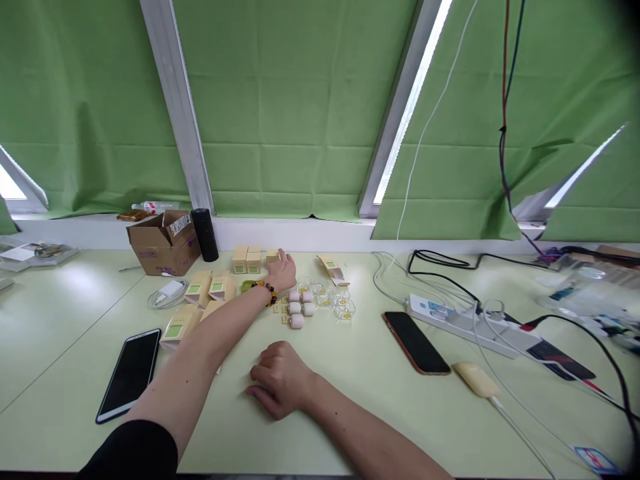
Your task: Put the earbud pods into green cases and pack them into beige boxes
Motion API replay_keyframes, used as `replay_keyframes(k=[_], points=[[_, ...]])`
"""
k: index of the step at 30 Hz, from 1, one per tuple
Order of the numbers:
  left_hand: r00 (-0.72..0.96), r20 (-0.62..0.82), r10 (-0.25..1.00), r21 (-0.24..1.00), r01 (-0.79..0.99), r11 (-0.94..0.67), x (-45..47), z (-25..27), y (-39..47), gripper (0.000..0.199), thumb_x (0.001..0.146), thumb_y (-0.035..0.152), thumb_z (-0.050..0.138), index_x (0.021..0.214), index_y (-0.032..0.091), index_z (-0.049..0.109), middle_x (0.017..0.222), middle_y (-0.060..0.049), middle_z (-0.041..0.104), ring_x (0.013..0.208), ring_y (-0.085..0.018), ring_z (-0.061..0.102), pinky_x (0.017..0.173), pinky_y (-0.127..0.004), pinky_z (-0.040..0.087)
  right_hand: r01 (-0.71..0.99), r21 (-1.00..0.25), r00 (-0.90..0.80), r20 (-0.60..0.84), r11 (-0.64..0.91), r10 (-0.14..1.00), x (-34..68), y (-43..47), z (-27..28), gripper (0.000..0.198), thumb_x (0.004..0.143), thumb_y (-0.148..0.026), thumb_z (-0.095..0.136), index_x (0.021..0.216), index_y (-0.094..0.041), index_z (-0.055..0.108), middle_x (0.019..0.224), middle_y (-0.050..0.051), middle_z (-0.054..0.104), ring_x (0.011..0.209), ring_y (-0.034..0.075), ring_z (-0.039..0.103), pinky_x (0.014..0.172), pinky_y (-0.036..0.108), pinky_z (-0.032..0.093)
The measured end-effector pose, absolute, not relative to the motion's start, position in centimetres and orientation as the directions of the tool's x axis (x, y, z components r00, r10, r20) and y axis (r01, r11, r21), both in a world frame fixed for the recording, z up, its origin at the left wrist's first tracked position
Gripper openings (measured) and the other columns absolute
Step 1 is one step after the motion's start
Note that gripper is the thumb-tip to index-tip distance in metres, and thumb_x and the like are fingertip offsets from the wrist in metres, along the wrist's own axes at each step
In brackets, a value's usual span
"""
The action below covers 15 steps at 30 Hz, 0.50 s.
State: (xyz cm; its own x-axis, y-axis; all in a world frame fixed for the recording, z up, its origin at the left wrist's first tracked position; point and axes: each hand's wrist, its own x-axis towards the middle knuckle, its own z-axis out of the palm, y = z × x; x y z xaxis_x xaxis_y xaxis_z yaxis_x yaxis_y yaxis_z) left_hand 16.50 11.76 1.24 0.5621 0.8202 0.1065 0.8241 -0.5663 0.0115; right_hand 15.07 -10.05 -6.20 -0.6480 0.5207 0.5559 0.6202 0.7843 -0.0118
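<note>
My left hand (283, 272), with a beaded bracelet at the wrist, reaches to the back of the table. Its fingers close on a small beige box (273, 255), which stands to the right of a pair of matching boxes (247, 259). My right hand (280, 380) rests loosely curled on the near tabletop, with nothing visible in it. Between the hands lie several pale pink, rounded pieces (295, 308), small gold-coloured bits (284, 310) and clear plastic holders (344, 308). A green item (247, 286) is partly hidden behind my left wrist.
Several folded beige cartons (180, 323) and a phone (129, 373) lie left of my arm. A brown cardboard box (163, 250) and black cylinder (205, 235) stand behind. An opened carton (332, 269), another phone (417, 342), a power strip (460, 323) and cables are at right.
</note>
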Motion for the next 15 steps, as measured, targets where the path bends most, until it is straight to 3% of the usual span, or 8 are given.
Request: replay_keyframes(k=[4,7,15], points=[[0.506,0.096,0.857,0.040,0.858,-0.512,17.0,0.7,12.3,0.092,0.083,0.033,0.069,0.161,-0.001,0.033,0.167,-0.041,0.019,0.123,-0.046,0.063,0.089,-0.049,0.056,0.629,-0.041,-0.635,0.550,0.776,0.543,15.3,-10.0,-6.2,0.031,0.090,-0.039,0.058,0.066,-0.023,0.048,0.054,-0.001,0.057,0.048,0.014,0.046,0.054,0.032,0.021],[0.490,0.111,0.865,0.058,0.865,-0.498,17.0,0.2,12.9,0.096,0.081,0.032,0.070,0.162,-0.001,0.031,0.167,-0.039,0.021,0.135,-0.048,0.053,0.096,-0.050,0.054,0.632,-0.058,-0.623,0.556,0.773,0.551,15.3,-10.0,-6.2,0.031,0.090,-0.039,0.059,0.066,-0.023,0.048,0.054,-0.001,0.056,0.048,0.014,0.046,0.054,0.032,0.020],[0.462,0.128,0.877,0.120,0.871,-0.476,16.9,-0.6,14.6,0.106,0.076,0.033,0.070,0.167,0.005,0.023,0.168,-0.034,0.024,0.138,-0.045,0.051,0.100,-0.051,0.054,0.634,-0.049,-0.625,0.556,0.772,0.548,15.2,-10.0,-6.3,0.032,0.091,-0.039,0.058,0.066,-0.023,0.048,0.053,-0.001,0.053,0.048,0.015,0.046,0.053,0.032,0.020]])
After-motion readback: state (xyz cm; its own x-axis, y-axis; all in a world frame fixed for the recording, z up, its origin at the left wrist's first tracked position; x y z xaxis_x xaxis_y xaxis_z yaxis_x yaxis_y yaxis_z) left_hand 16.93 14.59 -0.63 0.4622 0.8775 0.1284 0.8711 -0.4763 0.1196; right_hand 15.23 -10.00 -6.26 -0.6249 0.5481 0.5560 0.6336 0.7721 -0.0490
